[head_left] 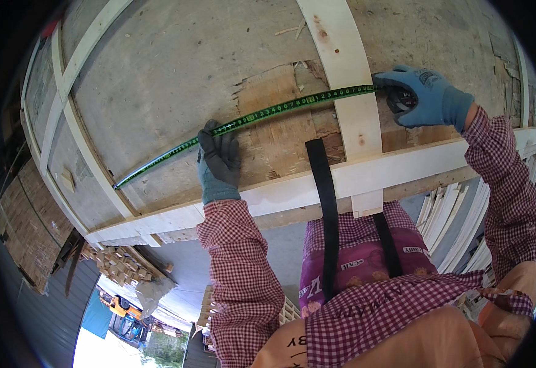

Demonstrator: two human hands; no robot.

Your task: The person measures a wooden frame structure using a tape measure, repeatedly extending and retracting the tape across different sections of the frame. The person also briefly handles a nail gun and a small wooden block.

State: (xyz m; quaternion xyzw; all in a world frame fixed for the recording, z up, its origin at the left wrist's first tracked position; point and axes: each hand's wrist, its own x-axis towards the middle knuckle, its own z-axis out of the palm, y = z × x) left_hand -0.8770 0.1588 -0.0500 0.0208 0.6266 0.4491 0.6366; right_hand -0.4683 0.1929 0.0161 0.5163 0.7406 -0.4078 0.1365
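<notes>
A green tape measure blade (280,107) stretches slantwise over a worn plywood tabletop (176,80). In my gloved right hand (430,95) sits the dark tape measure case (401,100), beside a pale wooden plank (347,73) that the blade crosses. My left hand (220,153), in a grey and blue glove, is closed around the blade partway along. The blade's far end reaches another wooden strip (93,156) at the left. A pale board (268,195) runs along the near edge, in front of my body.
Wood strips (72,73) cross at the tabletop's left. Beneath the table edge lie a heap of small wood blocks (121,267) and, to the right, long pale slats (448,211). A black strap (323,184) hangs over the near board. Wood splinters (292,29) lie on the plywood.
</notes>
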